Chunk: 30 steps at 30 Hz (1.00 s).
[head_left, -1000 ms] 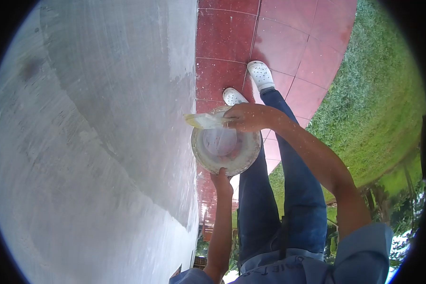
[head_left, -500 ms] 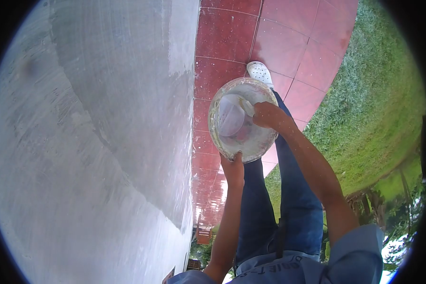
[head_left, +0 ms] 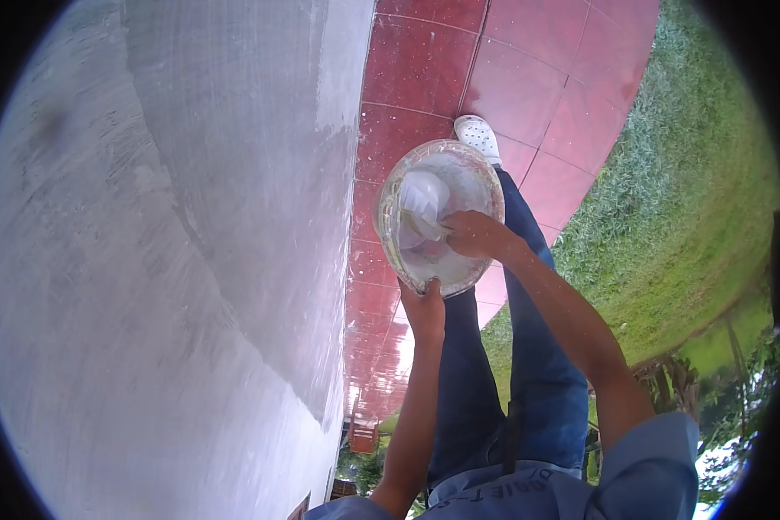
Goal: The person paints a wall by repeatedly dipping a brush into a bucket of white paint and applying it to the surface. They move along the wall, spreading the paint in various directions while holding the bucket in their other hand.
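Note:
A round, paint-smeared bucket (head_left: 485, 182) hangs over the tiled floor in front of my legs, its open mouth tilted up toward me. My left hand (head_left: 423, 305) grips its near rim, thumb over the edge and fingers out of sight behind. Inside lies a milky white liquid (head_left: 423, 192). My right hand (head_left: 477, 235) reaches over the right rim, closed around a pale brush-like tool (head_left: 425, 227) whose end points left into the bucket. The tool's exact kind is hard to make out.
A grey wall (head_left: 234, 173) with lighter and darker coated areas rises close on the left. Red tiles (head_left: 416, 69) with white specks run along its foot. Grass (head_left: 659, 234) borders the tiles on the right. A white clog (head_left: 477, 134) shows beyond the bucket.
My right hand has moved left and slightly down in the picture, turning the pale tool inside the bucket. My left hand keeps its hold on the rim.

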Available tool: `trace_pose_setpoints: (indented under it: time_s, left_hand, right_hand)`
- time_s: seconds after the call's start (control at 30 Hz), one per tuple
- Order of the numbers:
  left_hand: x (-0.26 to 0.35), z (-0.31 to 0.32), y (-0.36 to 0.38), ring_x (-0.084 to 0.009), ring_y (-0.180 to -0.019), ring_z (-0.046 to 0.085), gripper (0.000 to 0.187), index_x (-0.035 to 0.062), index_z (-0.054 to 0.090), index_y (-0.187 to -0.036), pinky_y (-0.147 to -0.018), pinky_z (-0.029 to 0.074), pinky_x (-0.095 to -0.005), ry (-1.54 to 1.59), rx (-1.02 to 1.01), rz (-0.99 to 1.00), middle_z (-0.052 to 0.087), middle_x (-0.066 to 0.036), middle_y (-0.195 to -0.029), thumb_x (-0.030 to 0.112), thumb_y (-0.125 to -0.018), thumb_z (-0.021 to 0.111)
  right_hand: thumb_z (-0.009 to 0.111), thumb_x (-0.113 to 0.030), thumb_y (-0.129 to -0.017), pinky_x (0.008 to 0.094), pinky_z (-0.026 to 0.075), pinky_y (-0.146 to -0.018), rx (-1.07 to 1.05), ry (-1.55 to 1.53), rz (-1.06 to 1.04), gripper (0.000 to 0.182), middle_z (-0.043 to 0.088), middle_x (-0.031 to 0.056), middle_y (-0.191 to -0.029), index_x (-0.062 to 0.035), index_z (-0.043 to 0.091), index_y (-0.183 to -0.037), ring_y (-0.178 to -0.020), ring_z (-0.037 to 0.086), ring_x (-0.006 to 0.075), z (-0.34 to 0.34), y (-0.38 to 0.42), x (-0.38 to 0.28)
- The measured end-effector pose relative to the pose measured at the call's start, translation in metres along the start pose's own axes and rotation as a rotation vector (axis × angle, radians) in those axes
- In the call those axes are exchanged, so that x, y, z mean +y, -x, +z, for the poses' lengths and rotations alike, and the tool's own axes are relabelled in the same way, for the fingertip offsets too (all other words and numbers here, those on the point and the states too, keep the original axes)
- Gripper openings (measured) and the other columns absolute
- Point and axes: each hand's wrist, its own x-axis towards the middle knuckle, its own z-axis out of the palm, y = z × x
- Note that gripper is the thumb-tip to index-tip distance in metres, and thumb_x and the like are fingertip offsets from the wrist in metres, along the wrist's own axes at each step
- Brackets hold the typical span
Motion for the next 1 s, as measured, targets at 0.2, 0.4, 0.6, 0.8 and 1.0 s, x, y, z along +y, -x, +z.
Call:
trace_pose_setpoints:
  time_s: [0.2, 0.4, 0.6, 0.8, 1.0]
  left_hand:
    - [-0.009, -0.014, -0.005, -0.0288, -0.124, 0.049, 0.068, -0.0018, 0.027, -0.147, -0.102, 0.046, -0.039, 0.109, 0.033, -0.052, 0.042, -0.02, -0.141, -0.004, -0.085, 0.055]
    - [-0.012, -0.023, -0.009, -0.0319, -0.124, 0.049, 0.07, 0.0024, 0.024, -0.148, -0.097, 0.052, -0.0451, 0.346, 0.084, -0.185, 0.04, -0.019, -0.141, 0.0, -0.086, 0.055]
    - [-0.066, -0.04, -0.021, -0.0349, -0.125, 0.048, 0.07, 0.0069, 0.024, -0.148, -0.096, 0.051, -0.0504, 0.613, 0.086, -0.219, 0.039, -0.017, -0.141, 0.002, -0.086, 0.055]
    - [-0.103, -0.026, -0.052, -0.0336, -0.127, 0.046, 0.069, 0.0083, 0.027, -0.145, -0.099, 0.05, -0.0509, 0.626, 0.113, -0.304, 0.038, -0.016, -0.139, 0.003, -0.083, 0.056]
    - [-0.118, -0.004, -0.088, -0.0343, -0.126, 0.047, 0.071, 0.0094, 0.028, -0.145, -0.099, 0.049, -0.0516, 0.621, 0.12, -0.395, 0.039, -0.015, -0.139, 0.004, -0.081, 0.058]
  right_hand:
    - [0.056, -0.02, -0.089, 0.0324, 0.051, -0.07, -0.256, -0.52, 0.313, 0.045, 0.067, 0.0125, -0.083, 0.0031, 0.057, -0.127, -0.073, 0.064, 0.019, -0.065, 0.008, -0.017]
    - [0.054, -0.015, -0.089, 0.0303, 0.047, -0.06, -0.31, -0.624, 0.195, 0.04, 0.066, 0.0086, -0.083, 0.0048, 0.056, -0.124, -0.064, 0.057, 0.0139, -0.089, 0.002, 0.001]
    - [0.054, -0.014, -0.089, 0.0306, 0.048, -0.064, -0.167, -0.542, 0.011, 0.037, 0.065, 0.0087, -0.089, 0.0027, 0.058, -0.122, -0.069, 0.058, 0.0141, -0.116, -0.049, 0.019]
    - [0.055, -0.015, -0.087, 0.0436, 0.052, -0.081, 0.38, -0.193, -0.031, 0.019, 0.067, 0.02, -0.104, -0.0008, 0.066, -0.093, -0.092, 0.065, 0.037, -0.061, -0.207, 0.05]
    - [0.051, -0.023, -0.091, 0.0469, 0.05, -0.08, 0.341, -0.243, 0.064, 0.03, 0.066, 0.0251, -0.09, 0.0019, 0.066, -0.094, -0.089, 0.065, 0.0416, -0.034, -0.225, -0.054]
